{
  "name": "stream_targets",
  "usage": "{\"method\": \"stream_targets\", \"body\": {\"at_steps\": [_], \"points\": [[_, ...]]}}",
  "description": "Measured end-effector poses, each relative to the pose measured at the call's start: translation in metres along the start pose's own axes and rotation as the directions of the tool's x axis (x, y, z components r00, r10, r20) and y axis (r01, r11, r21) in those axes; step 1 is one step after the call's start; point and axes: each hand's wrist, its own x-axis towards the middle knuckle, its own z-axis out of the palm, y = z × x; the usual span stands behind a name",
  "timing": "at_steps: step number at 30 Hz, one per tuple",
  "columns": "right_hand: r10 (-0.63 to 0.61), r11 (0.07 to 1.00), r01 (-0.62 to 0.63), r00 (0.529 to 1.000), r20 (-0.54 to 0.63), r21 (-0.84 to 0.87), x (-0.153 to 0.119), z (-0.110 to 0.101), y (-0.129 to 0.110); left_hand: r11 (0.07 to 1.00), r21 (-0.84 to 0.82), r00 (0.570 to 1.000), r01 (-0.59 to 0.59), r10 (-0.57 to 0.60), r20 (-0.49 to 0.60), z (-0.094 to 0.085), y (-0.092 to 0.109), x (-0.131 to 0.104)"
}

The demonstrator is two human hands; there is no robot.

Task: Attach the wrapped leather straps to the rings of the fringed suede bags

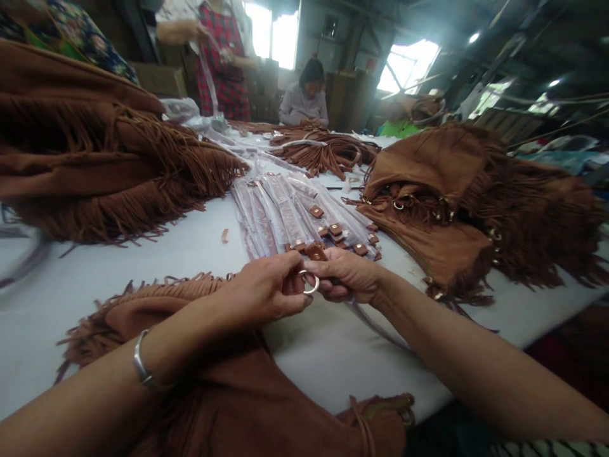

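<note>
My left hand pinches a metal ring between thumb and fingers. Touching it from the right, my right hand is closed on a brown strap end with a metal stud; a plastic-wrapped length trails below that hand. Just beyond both hands lies a bundle of plastic-wrapped straps with brown studded ends. A brown fringed bag rests under my left forearm, at the near edge of the table.
Brown fringed bags are piled at the left and at the right of the white table. Loose brown straps lie farther back. A seated person and a standing person in a checked apron are across the table.
</note>
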Motion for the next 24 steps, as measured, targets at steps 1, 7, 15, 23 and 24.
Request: {"method": "stream_targets", "body": {"at_steps": [1, 7, 15, 23, 24], "points": [[-0.051, 0.999, 0.051, 0.998, -0.042, -0.018, -0.001, 0.001, 0.0, 1.0, -0.015, 1.0, -0.006, 0.005, -0.016, 0.0, -0.001, 0.0], [-0.091, 0.995, 0.081, 0.975, -0.203, -0.054, -0.008, 0.012, 0.009, 0.986, 0.155, 0.997, -0.057, 0.064, -0.036, 0.003, -0.002, 0.001], [-0.171, 0.939, 0.073, 0.947, -0.272, -0.335, -0.017, 0.005, -0.006, 0.932, 0.361, 0.994, -0.008, 0.046, -0.096, 0.008, 0.001, -0.002], [-0.081, 0.915, 0.006, 0.982, -0.168, -0.403, -0.047, 0.011, 0.013, 0.93, 0.367, 0.994, -0.021, 0.06, -0.094, 0.01, 0.001, -0.001], [-0.067, 0.917, -0.005, 0.984, -0.167, -0.399, -0.048, 0.013, 0.014, 0.927, 0.373, 0.992, -0.026, 0.069, -0.102, 0.01, 0.001, -0.001]]}}
